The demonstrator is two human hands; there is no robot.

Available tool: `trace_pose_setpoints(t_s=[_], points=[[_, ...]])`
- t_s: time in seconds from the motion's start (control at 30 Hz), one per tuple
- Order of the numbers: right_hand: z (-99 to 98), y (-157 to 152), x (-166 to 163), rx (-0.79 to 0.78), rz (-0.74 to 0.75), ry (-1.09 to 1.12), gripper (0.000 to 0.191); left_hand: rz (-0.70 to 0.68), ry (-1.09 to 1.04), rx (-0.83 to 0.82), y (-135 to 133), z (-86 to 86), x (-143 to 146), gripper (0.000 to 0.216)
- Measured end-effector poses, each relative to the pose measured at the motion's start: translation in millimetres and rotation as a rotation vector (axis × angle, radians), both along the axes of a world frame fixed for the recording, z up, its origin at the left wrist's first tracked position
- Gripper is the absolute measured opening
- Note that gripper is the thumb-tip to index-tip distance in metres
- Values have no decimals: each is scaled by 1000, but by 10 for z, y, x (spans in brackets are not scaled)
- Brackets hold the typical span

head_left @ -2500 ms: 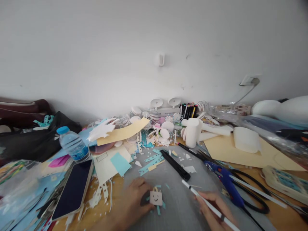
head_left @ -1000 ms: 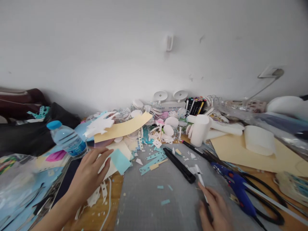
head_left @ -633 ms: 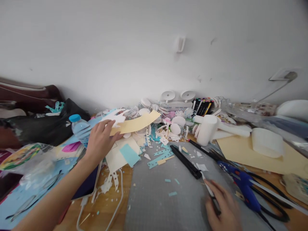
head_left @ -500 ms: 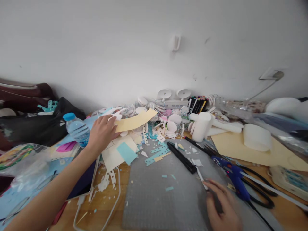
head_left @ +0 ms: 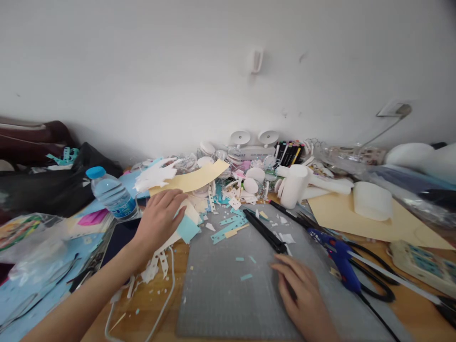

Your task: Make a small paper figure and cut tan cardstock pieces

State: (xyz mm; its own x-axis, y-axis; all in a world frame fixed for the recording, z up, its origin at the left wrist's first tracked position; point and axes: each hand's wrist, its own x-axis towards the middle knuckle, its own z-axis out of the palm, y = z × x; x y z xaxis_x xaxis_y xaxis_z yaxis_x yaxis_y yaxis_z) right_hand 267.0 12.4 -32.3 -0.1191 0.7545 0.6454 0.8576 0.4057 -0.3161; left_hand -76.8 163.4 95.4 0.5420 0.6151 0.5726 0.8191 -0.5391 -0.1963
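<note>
My left hand [head_left: 159,219] reaches forward over the paper pile, fingers stretched and lying on a cream sheet [head_left: 192,211]. Its fingertips sit just below a long tan paper strip [head_left: 192,179], beside a light blue paper piece [head_left: 187,229]. A water bottle [head_left: 112,194] lies to the hand's left. My right hand [head_left: 299,294] rests on the grey cutting mat [head_left: 224,304] with fingers curled over a white pen, which is mostly hidden and blurred. A black utility knife [head_left: 265,230] lies just ahead of it.
A dark phone [head_left: 116,240] and a white cable [head_left: 162,304] lie under my left forearm. A blue glue gun [head_left: 338,260] and black scissors [head_left: 375,282] are to the right. At the back stand a white roll [head_left: 294,186] and markers [head_left: 290,152]. A black bag [head_left: 46,192] lies far left.
My left hand left the small smiley card, reached to the tan strip and white cutout, then drew back a little onto the cream sheet. My right hand slid left on the mat, covering the pen.
</note>
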Motion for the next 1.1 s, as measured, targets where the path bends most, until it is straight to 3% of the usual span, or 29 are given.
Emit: trace_pose_setpoints(t_s=[0.4, 0.47, 0.57, 0.67, 0.8, 0.97, 1.1], points=[[-22, 207, 39, -28, -126, -57, 28, 114, 122, -145, 599, 359, -187, 23], [-30, 233, 48, 4, -122, -84, 28, 105, 126, -168, 638, 348, -177, 27], [-61, 293, 89, 74, -89, -132, 27, 63, 171, -215, 659, 201, -152, 34], [-98, 359, 147, 159, -51, -176, 26, 55, 215, -238, 676, 83, -161, 28], [-125, 398, 180, 199, -31, -198, 24, 84, 221, -204, 693, 247, -220, 26], [-105, 314, 104, 48, -78, -97, 26, 110, 194, -171, 657, 535, -143, 29], [-52, 199, 24, -114, -110, -10, 29, 75, 199, -270, 641, 354, 91, 27]])
